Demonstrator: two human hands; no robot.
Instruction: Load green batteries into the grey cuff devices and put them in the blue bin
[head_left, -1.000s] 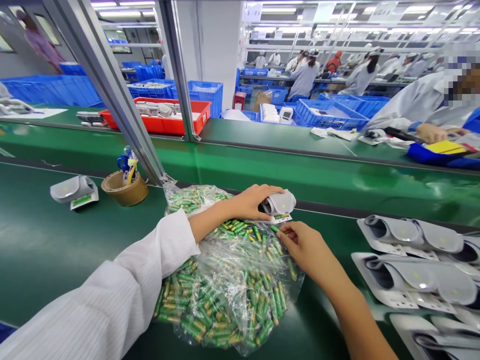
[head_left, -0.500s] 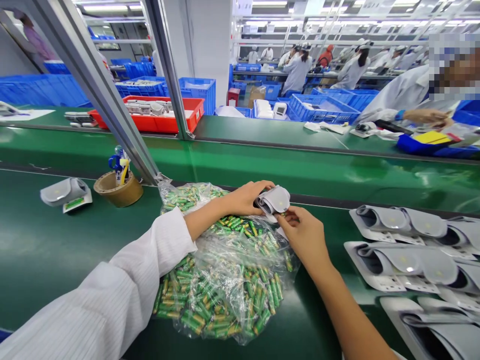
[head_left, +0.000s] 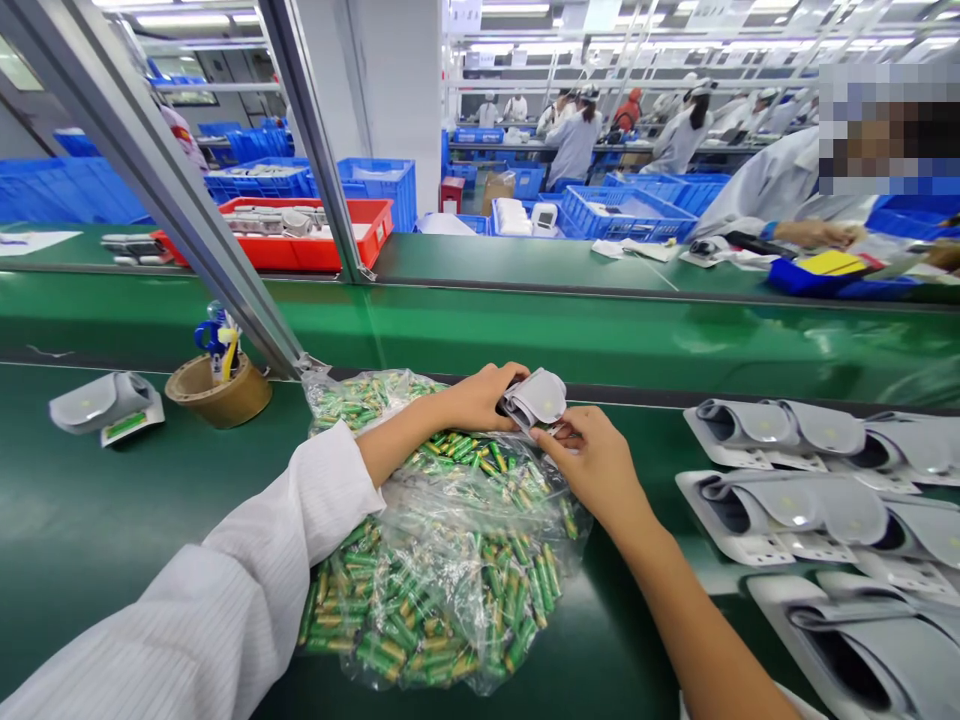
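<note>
My left hand (head_left: 484,398) is closed round a wrist blood pressure monitor with a rolled grey cuff (head_left: 543,396), holding it above the far part of the battery bags. At the monitor's lower right edge, my right hand (head_left: 592,455) has thumb and fingers pinched together. A small battery seems to be between those fingertips, mostly hidden by them and the monitor. Below both hands lies a clear plastic bag (head_left: 442,560) full of loose green and gold batteries. Its upper part is open, with batteries (head_left: 469,448) showing under my left wrist.
Several grey-cuffed monitors (head_left: 802,510) stand in rows at right. Another monitor (head_left: 105,402) with green batteries showing lies at far left, near a brown tape roll (head_left: 221,390) holding scissors. A metal post (head_left: 172,190) slants behind. Beyond are a red tray (head_left: 281,255) and a co-worker (head_left: 780,190).
The view has shifted slightly, so most things appear further left. Both hands keep the same hold at the monitor, with the right fingers still at its lower edge.
</note>
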